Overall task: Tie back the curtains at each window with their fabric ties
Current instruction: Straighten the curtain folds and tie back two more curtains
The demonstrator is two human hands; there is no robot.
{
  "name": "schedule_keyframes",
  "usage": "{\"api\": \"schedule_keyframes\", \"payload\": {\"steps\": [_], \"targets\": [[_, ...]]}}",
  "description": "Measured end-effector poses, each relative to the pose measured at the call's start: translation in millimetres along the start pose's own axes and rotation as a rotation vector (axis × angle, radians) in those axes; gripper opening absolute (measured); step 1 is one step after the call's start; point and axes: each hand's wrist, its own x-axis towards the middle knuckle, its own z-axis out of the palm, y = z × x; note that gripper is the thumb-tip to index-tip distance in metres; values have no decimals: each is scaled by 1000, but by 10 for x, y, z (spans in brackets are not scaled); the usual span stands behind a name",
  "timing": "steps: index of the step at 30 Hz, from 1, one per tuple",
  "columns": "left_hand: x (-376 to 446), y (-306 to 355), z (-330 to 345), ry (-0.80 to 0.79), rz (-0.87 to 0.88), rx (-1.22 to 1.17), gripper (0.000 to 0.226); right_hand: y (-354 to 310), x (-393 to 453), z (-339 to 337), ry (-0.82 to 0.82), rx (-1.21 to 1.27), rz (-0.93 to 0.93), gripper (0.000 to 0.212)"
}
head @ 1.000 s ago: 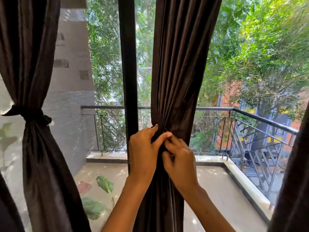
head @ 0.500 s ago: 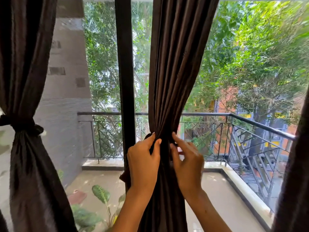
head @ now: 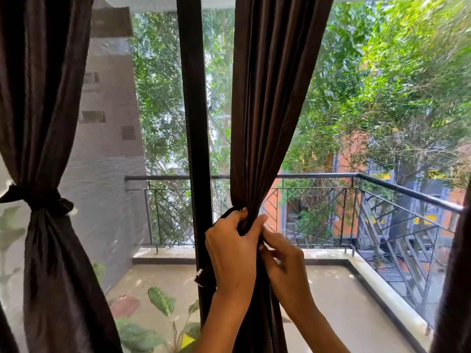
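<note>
Left hand (head: pixel 233 247) gripping gathered middle curtain (head: pixel 265 110), fingers curling round bunch. Right hand (head: pixel 285 261) pinching tie (head: pixel 204 275) just below left fingertips, tail dangling beside left wrist. Cloth looking soft, slippery, fairly heavy; best holding tight at pinched waist.

Dark brown curtains (head: pixel 267 98), black window frame (head: pixel 196 123) & railing (head: pixel 318 176), green-spotted leaves (head: pixel 161 300).

A home: curtains (head: pixel 265 98) (dark brown) before a railed balcony (head: pixel 331 289).
</note>
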Motion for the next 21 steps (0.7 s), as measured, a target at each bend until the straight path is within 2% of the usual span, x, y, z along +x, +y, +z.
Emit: {"api": "schedule_keyframes", "payload": {"steps": [4,7,10,12,13,15,18,21], "targets": [[45,-33,16,17,36,53,11,49,97,-122,-57,91,-18,43],[59,-55,12,-36,40,-13,15,93,273,-226,25,95,69,24],[78,-76,-16,-136,19,-122,19,115,463,-315,-110,265,228,50],[105,-86,-29,-180,-11,-173,18,81,516,-366,-174,293,232,51],[115,-87,-31,-176,-21,-176,18,72,500,-368,-136,199,164,46],[120,-85,12,-115,-15,-132,22,67,401,-331,39,-45,9,35],[81,-31,105,-11,-9,-38,30,18,206,-192,279,-276,-181,24],[24,-15,178,-4,-63,-53,20,-9,151,-116,269,-346,-218,27]]}}
